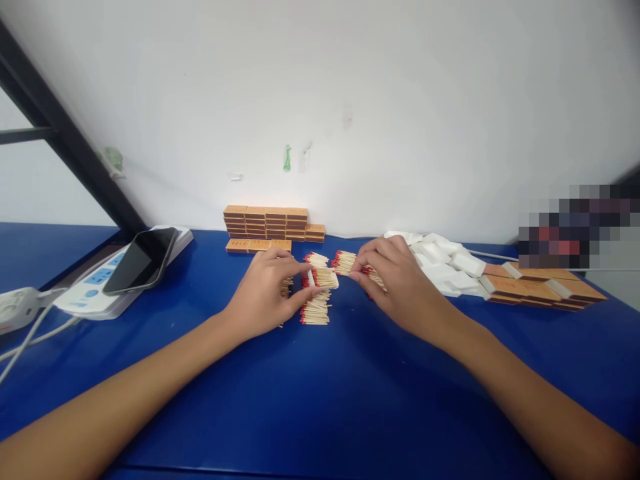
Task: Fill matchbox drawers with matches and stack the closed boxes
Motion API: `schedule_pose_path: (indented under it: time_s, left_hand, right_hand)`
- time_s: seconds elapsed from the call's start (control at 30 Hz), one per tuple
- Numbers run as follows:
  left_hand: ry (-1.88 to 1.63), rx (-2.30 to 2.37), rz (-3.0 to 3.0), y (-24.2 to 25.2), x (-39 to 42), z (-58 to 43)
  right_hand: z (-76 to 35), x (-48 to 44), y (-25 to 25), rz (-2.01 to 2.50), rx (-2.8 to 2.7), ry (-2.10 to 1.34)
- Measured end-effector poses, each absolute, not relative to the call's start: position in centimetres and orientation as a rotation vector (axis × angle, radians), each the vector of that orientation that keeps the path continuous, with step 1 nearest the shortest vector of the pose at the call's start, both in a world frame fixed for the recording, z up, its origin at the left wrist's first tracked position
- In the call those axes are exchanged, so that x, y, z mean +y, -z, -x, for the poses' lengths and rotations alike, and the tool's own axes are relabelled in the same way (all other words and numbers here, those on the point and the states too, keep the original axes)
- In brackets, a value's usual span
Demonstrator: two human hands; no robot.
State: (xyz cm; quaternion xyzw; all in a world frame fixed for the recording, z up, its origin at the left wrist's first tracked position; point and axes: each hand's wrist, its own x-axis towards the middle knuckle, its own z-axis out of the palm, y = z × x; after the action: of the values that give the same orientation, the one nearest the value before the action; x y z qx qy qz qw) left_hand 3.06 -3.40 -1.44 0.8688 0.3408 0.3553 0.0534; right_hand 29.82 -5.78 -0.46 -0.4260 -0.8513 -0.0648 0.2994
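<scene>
My left hand (267, 290) grips a small white matchbox tray (311, 278) by its end, between thumb and fingers. Red-headed matchsticks lie side by side inside it. Close to the tray's right end, my right hand (400, 277) is closed in a pinch, with a matchstick or two (343, 272) showing at its fingertips; the exact number is unclear. Below the tray is a pile of loose matches (315, 312). Another pile (345, 259) lies behind, between the hands. More matches are partly hidden beneath each hand.
Orange matchboxes (265, 223) are stacked against the wall. To the right are a heap of white trays (440, 260) and more orange boxes (530, 288). A phone (143, 260) rests on a power strip (95, 293) at left, with white cables on the blue table (320, 400).
</scene>
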Motion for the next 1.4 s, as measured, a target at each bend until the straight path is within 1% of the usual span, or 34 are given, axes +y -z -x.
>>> schedule_pose_path:
  time_s: [0.2,0.4,0.63,0.87,1.1,1.3,1.4]
  left_hand:
    - [-1.107,0.963,-2.627,1.1,-4.5,-3.8]
    - [-1.099,0.954,-2.645,1.0,-4.4,-3.7]
    - [-1.104,1.106,-2.620,1.0,-3.2,-2.8]
    - [-1.123,1.107,-2.641,1.0,-3.0,-2.7]
    - [-1.123,1.097,-2.662,1.0,-3.0,-2.8]
    - [-1.104,1.115,-2.679,1.2,-2.8,-2.6]
    - [-1.086,1.122,-2.681,1.2,-2.7,-2.5]
  right_hand:
    - [-28.1,-7.0,0.5,1.077,-2.292,0.196]
    - [-28.8,-6.4,0.4,1.049,-2.248,0.175]
    - [-30.8,-4.1,2.1,1.234,-2.236,0.173]
    - [-31.4,-2.6,3.7,1.352,-2.322,0.172]
    - [-31.2,-2.6,3.7,1.357,-2.380,0.151]
    - [-31.2,-3.4,3.1,1.401,-2.465,0.288]
    - [-31.3,-3.7,2.7,1.415,-2.462,0.286]
